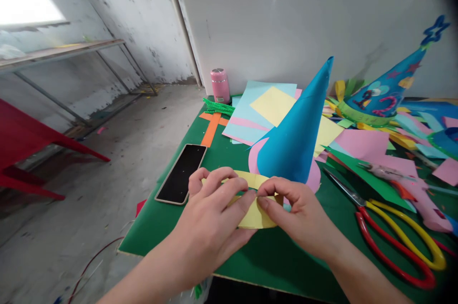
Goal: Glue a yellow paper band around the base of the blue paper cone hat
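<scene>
The left hand (214, 218) has its fingers curled round the left side of a yellow paper band (259, 220); the right hand (296, 213) has its thumb and first finger pinched together on the band's right part; the two hands meet near the middle, maybe because thin paper springs open if one side is let go. The band is held in a loop over the near part of the green table (150, 227), in front of a plain blue cone (295, 137); the cone stands on its wide end, with pink paper (315, 179) showing at its foot, which may help it stay up. The scissors (361, 203) and the pink glue gun (404, 182) lie at the right, perhaps so the right hand can get them fast; the phone (182, 173) lies flat at the left, out of the way of the paper.

Now the counting: two hands; one yellow band; one plain cone; one decorated hat (386, 91) at the far right; one pair of scissors, with one red handle and one yellow; one glue gun; one phone; one pink flask (220, 87) at the far side; two orange strips (212, 130), it seems; the green fuzzy sticks (218, 107) are too bunched to count, and so are the paper scraps.
</scene>
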{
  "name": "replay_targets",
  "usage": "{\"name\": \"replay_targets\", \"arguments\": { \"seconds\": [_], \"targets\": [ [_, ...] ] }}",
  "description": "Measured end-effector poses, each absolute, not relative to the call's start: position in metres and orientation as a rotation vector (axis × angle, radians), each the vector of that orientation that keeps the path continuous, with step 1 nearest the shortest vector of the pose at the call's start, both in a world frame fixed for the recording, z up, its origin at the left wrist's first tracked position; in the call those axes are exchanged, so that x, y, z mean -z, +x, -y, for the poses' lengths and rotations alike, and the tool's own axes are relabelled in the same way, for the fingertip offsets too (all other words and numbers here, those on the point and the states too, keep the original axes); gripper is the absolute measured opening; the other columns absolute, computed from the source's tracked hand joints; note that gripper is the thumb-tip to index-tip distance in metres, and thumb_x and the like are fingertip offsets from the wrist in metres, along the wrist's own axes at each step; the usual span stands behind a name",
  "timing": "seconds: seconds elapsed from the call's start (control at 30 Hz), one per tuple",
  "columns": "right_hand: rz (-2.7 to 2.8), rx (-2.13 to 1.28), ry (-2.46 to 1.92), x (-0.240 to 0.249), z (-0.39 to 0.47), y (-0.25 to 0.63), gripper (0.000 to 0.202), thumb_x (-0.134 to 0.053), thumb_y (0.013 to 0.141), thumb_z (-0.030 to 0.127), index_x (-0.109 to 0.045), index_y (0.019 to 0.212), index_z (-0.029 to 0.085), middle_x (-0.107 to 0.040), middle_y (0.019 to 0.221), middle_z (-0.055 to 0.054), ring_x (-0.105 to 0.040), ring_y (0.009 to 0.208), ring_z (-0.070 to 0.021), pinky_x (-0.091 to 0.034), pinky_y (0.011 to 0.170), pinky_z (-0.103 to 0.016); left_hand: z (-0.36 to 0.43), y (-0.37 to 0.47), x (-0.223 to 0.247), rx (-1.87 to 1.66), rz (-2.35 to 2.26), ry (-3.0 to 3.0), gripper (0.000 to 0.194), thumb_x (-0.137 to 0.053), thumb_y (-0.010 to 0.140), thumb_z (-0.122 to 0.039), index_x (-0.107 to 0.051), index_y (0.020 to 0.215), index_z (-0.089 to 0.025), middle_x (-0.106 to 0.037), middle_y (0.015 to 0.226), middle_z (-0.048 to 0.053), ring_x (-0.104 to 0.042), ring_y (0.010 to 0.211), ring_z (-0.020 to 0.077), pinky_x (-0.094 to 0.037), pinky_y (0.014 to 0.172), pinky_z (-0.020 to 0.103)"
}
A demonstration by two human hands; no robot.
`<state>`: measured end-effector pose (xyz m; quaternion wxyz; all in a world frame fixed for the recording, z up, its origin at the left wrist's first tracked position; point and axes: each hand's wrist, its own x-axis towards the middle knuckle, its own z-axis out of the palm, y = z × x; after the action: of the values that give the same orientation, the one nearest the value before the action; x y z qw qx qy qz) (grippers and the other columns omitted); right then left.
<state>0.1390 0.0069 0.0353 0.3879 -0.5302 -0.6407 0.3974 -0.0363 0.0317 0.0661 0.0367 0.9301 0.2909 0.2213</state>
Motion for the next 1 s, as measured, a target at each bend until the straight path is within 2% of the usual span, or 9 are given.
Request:
{"name": "replay_targets", "arguments": {
  "seconds": [0.2, 0.3, 0.4, 0.5, 0.67, 0.73, 0.8, 0.9, 1.0],
  "targets": [
    [1.66, -0.979, -1.346, -0.034, -0.008, 0.139, 0.011, -0.05, 0.079, 0.024, -0.057, 0.071, 0.024, -0.054, 0.067, 0.006, -0.044, 0.064, -0.0101, -0.033, 0.059, -0.023, -0.033, -0.036, -0.064, -0.702, -0.9, 2.853, 0.02, -0.055, 0.076, -0.023, -0.059, 0.095, -0.02, -0.06, 0.094, 0.005, -0.043, 0.099, 0.0249, -0.024, 0.082, 0.042],
    [1.685, -0.945, -1.35, -0.033, -0.01, 0.14, 0.01, -0.05, 0.079, 0.024, -0.057, 0.072, 0.023, -0.055, 0.07, 0.005, -0.046, 0.065, -0.0101, -0.033, 0.061, -0.024, -0.032, -0.037, -0.064, -0.684, -0.948, 2.837, 0.02, -0.056, 0.077, -0.029, -0.059, 0.096, -0.022, -0.06, 0.095, 0.004, -0.044, 0.1, 0.0252, -0.025, 0.082, 0.042],
    [1.733, -0.911, -1.337, -0.034, -0.012, 0.141, 0.01, -0.05, 0.08, 0.024, -0.058, 0.075, 0.023, -0.056, 0.072, 0.004, -0.047, 0.067, -0.0105, -0.034, 0.064, -0.025, -0.032, -0.041, -0.068, -0.586, -1.001, 2.767, 0.037, -0.061, 0.071, -0.041, -0.056, 0.102, -0.022, -0.058, 0.101, 0.006, -0.043, 0.102, 0.0268, -0.028, 0.083, 0.043],
    [1.798, -0.897, -1.298, -0.037, -0.013, 0.143, 0.01, -0.05, 0.08, 0.024, -0.058, 0.074, 0.023, -0.058, 0.073, 0.003, -0.048, 0.071, -0.0122, -0.035, 0.068, -0.027, -0.033, -0.045, -0.074, -0.538, -1.013, 2.639, 0.037, -0.059, 0.073, -0.037, -0.053, 0.106, -0.02, -0.058, 0.103, 0.007, -0.043, 0.102, 0.0251, -0.034, 0.082, 0.04],
    [1.907, -0.886, -1.199, -0.045, -0.015, 0.144, 0.01, -0.051, 0.08, 0.024, -0.059, 0.073, 0.023, -0.06, 0.071, 0.003, -0.052, 0.074, -0.0142, -0.035, 0.076, -0.033, -0.038, -0.042, -0.08, -0.439, -0.993, 2.464, 0.013, -0.049, 0.077, -0.02, -0.061, 0.08, -0.02, -0.06, 0.079, 0.003, -0.05, 0.087, 0.0196, -0.039, 0.075, 0.036],
    [1.927, -0.855, -1.171, -0.047, -0.016, 0.143, 0.01, -0.051, 0.08, 0.024, -0.06, 0.076, 0.025, -0.061, 0.075, 0.002, -0.054, 0.078, -0.0155, -0.036, 0.079, -0.035, -0.041, -0.04, -0.081, -0.352, -0.977, 2.365, 0.016, -0.047, 0.078, -0.019, -0.059, 0.067, -0.018, -0.057, 0.069, 0.001, -0.051, 0.077, 0.0163, -0.039, 0.072, 0.032],
    [1.863, -0.773, -1.186, -0.045, -0.016, 0.144, 0.012, -0.052, 0.08, 0.027, -0.061, 0.088, 0.027, -0.06, 0.091, -0.001, -0.051, 0.093, -0.0185, -0.037, 0.083, -0.036, -0.044, -0.039, -0.082, -0.328, -0.997, 2.225, 0.021, -0.046, 0.079, -0.022, -0.056, 0.061, -0.017, -0.053, 0.065, 0.0, -0.05, 0.068, 0.0134, -0.039, 0.063, 0.027],
    [1.551, -0.636, -1.298, -0.036, -0.013, 0.144, 0.033, -0.054, 0.078, 0.032, -0.05, 0.111, 0.03, -0.046, 0.118, -0.004, -0.041, 0.11, -0.0203, -0.04, 0.082, -0.033, -0.046, -0.039, -0.08, -0.481, -1.091, 1.956, 0.023, -0.049, 0.079, -0.028, -0.056, 0.06, -0.016, -0.049, 0.063, -0.001, -0.045, 0.059, 0.0106, -0.035, 0.051, 0.021],
    [1.271, -0.752, -1.329, -0.025, -0.01, 0.14, 0.032, -0.053, 0.08, 0.035, -0.045, 0.11, 0.029, -0.05, 0.106, -0.004, -0.048, 0.098, -0.0177, -0.043, 0.076, -0.029, -0.044, -0.039, -0.074, -0.686, -1.113, 1.651, 0.024, -0.052, 0.079, -0.032, -0.058, 0.062, -0.016, -0.048, 0.063, -0.001, -0.042, 0.057, 0.0094, -0.033, 0.05, 0.02]
  ]
}}
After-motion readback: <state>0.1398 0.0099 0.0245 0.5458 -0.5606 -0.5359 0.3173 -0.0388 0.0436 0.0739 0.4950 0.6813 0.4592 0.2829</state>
